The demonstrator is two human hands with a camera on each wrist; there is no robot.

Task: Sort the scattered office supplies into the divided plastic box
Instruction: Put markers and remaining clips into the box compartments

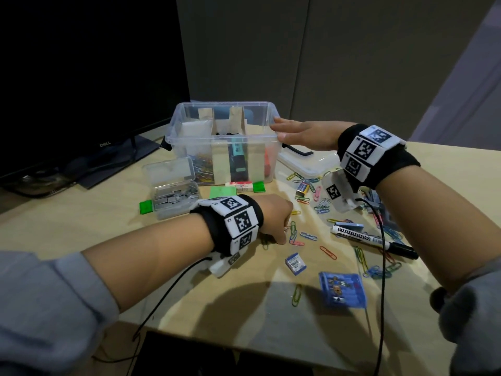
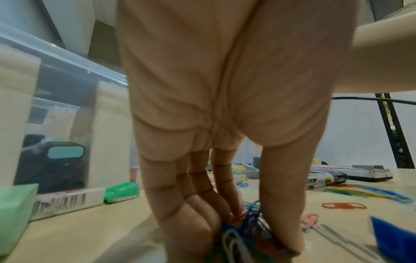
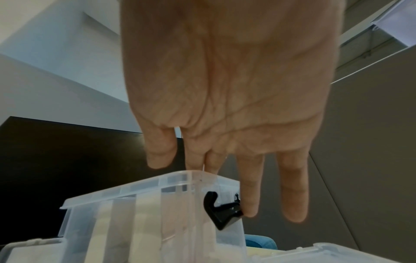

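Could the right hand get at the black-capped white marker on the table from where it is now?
Probably yes. The right hand is open and empty beside the plastic box, and the marker lies uncovered on the table among paper clips, nothing above it.

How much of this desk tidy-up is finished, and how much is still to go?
Partly done. The divided plastic box already holds coloured paper clips in its left section and a teal highlighter in the middle. The left hand is gathering a bunch of clips; the right hand rests open at the box's rim. Left on the table: many clips, a marker, erasers, staples.
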